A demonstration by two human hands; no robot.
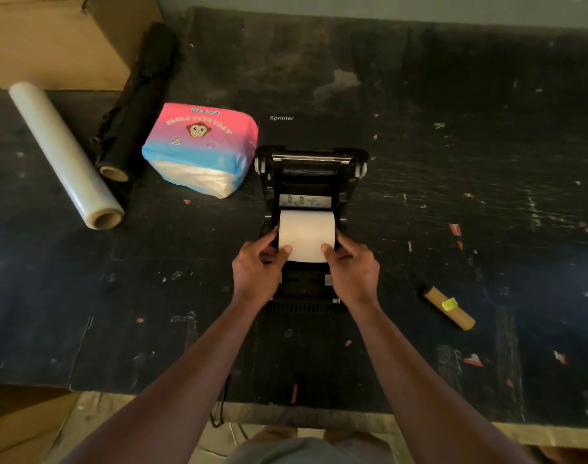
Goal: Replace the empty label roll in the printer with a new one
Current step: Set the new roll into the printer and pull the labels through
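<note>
A black label printer (307, 175) stands in the middle of the dark table with its lid swung open toward the back. A full white label roll (306, 233) sits in the printer's bay. My left hand (257, 266) grips the roll's left end and my right hand (352, 267) grips its right end, thumbs resting on the front of the paper. An empty brown cardboard core (449, 308) with a yellow-green sticker lies on the table to the right of the printer.
A pink and blue tissue pack (200, 147) sits just left of the printer. Further left lie a black film roll (137, 105) and a clear stretch-wrap roll (65, 152). A cardboard box (58, 35) fills the back left corner. The table's front edge (319, 418) is close to my body.
</note>
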